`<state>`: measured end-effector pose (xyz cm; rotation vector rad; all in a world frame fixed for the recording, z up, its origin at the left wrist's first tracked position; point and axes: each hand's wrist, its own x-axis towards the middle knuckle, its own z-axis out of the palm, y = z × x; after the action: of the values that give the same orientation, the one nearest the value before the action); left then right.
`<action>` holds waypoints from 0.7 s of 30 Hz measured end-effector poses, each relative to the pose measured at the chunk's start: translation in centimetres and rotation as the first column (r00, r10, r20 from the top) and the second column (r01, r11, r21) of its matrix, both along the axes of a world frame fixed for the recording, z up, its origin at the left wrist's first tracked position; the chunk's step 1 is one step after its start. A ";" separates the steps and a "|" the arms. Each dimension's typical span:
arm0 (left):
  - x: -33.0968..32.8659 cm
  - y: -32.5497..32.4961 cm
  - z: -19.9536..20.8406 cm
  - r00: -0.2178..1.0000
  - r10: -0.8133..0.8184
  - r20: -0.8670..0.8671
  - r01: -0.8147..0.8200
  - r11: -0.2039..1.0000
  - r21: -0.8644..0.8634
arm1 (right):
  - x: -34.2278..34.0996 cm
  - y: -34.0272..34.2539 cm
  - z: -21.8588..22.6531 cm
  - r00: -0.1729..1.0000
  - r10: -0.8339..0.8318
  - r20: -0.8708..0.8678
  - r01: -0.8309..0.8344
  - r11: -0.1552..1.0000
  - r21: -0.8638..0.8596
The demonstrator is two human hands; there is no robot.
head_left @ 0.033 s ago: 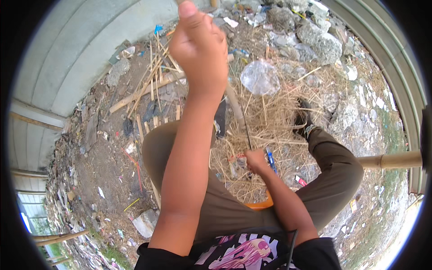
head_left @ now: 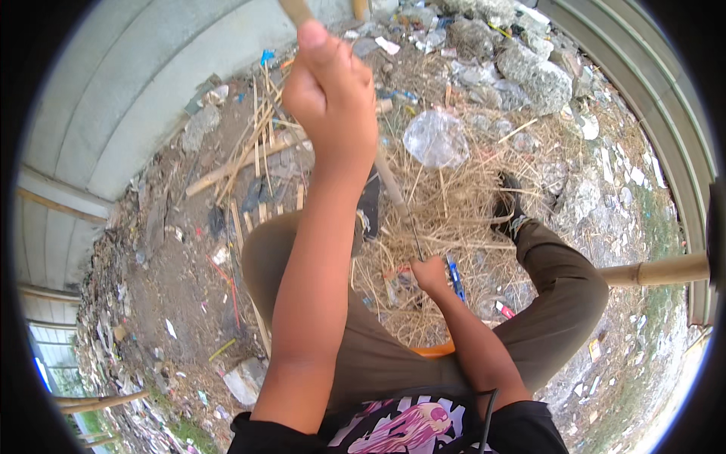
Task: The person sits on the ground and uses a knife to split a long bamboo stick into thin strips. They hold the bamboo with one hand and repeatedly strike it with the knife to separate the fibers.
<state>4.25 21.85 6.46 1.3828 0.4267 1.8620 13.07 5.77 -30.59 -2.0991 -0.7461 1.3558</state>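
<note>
My left hand (head_left: 330,102) is raised far out ahead, its fingers wrapped round a pale bamboo stick (head_left: 296,10). The stick slants from beyond that hand down toward my right hand, with its middle hidden behind the hand and wrist. My right hand (head_left: 429,273), low between my knees, is closed round the near end of a thin dark blade (head_left: 417,240), which looks like a knife; its handle is hidden in the fist. The blade lies along the stick's lower end, and I cannot tell exactly where they touch.
Pale shavings (head_left: 446,204) cover the ground between my feet. Beyond the left knee lie cut bamboo strips (head_left: 261,129). A clear plastic bag (head_left: 436,139) sits ahead, concrete chunks (head_left: 535,72) behind it. A blue tool (head_left: 455,278) lies by my right forearm. A bamboo pole (head_left: 658,270) stands right.
My left hand has drawn slightly back toward me, showing more of the stick beyond it. The right hand has shifted a little nearer, and less of the dark blade shows.
</note>
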 end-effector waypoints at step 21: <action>-1.8 1.5 -0.4 0.996 0.089 0.009 -0.088 0.990 -0.113 | -1.1 2.5 16.8 0.961 -0.229 -0.154 0.222 0.313 0.923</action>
<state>2.49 23.37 6.02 1.2940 0.5854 1.8873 11.95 8.23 -13.82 -1.1444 -0.8864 0.4638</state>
